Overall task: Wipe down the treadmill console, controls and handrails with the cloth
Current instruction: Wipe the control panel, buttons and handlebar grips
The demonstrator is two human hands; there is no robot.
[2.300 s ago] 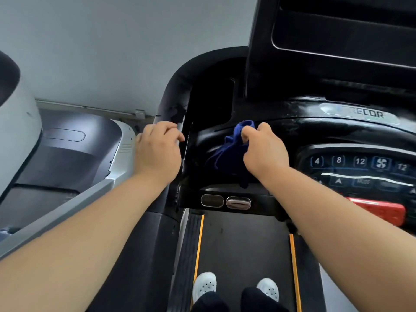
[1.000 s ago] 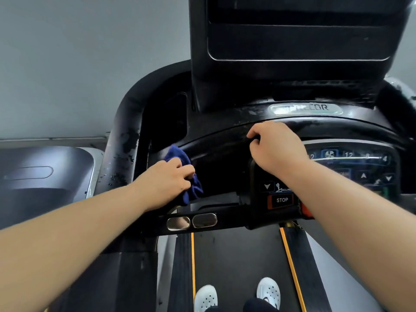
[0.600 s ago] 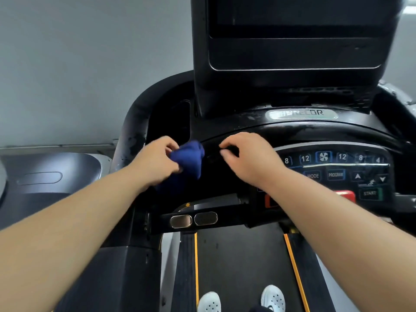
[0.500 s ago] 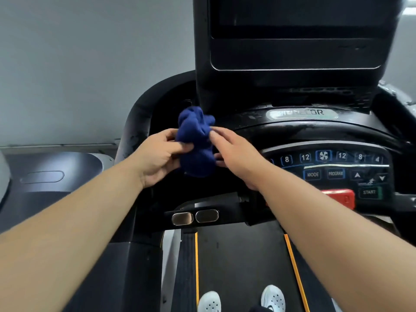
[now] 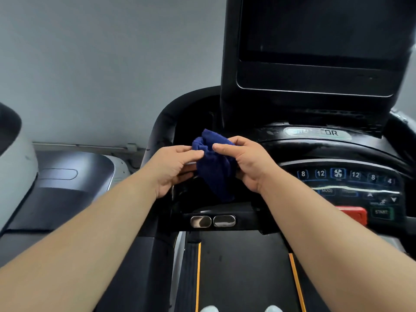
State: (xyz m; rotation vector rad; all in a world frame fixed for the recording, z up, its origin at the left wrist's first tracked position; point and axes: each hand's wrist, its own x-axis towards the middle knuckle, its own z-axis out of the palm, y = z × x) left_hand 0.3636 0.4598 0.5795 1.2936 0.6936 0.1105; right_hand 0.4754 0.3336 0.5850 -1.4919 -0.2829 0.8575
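Both hands hold the bunched blue cloth in the air just near of the console's left end: the left hand pinches its left edge, the right hand grips its right side. This looks like regathering the cloth between wipes. Next, it needs pressing flat onto the button panel to the right.

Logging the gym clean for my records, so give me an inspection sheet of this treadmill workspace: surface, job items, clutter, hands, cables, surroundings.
Surface: black console, keypad showing, screen dark.
Job's things: blue cloth bunched between both hands, in front of the console.
Clutter: nothing seen.
Hands: left hand pinches the cloth's left side; right hand grips its right side.
Cables: nothing seen.
Surroundings: grey wall, another machine on the left, belt and white shoes below.
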